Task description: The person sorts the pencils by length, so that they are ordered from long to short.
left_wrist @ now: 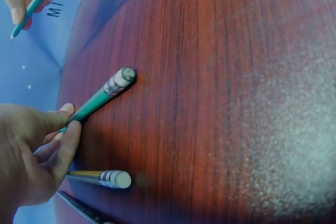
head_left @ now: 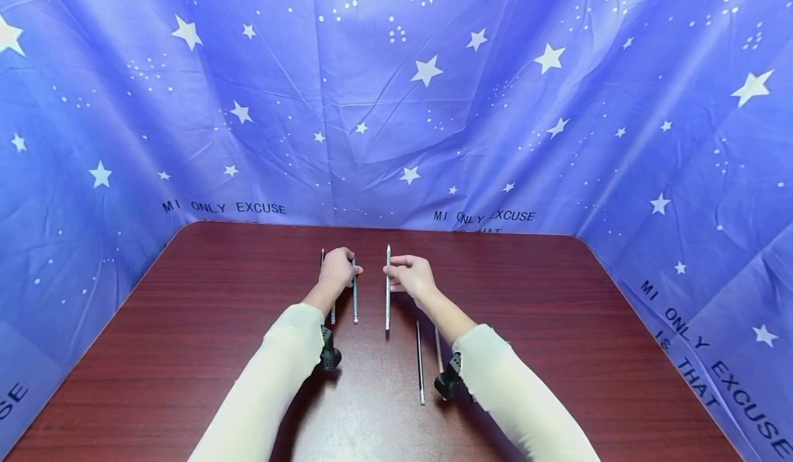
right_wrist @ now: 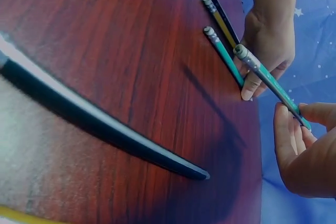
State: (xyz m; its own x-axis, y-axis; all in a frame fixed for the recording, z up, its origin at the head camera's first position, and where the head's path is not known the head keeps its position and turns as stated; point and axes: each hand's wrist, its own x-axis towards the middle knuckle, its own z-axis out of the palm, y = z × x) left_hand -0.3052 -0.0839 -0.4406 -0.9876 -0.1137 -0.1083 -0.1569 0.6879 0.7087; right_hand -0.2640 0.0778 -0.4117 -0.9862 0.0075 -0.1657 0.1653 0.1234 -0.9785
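My left hand (head_left: 337, 267) pinches a green pencil (left_wrist: 94, 106) between thumb and fingertips near its far end; the eraser end rests on the table. Beside it, under the same hand, lie a yellow pencil (right_wrist: 223, 25) and a black pencil (left_wrist: 79, 206), erasers toward me. To the right, my right hand (head_left: 415, 277) holds a second green pencil (right_wrist: 273, 84) by thumb and fingertips near its point. That pencil is raised over the table, tip away from me, its shadow falling below it in the right wrist view.
Nearer me, by the right forearm, another black pencil (head_left: 420, 365) and a yellow pencil (right_wrist: 26, 215) lie on the dark red wood-grain table (head_left: 186, 352). Blue star-printed cloth (head_left: 372, 104) hangs around the table's back and sides. Each wrist carries a small black camera.
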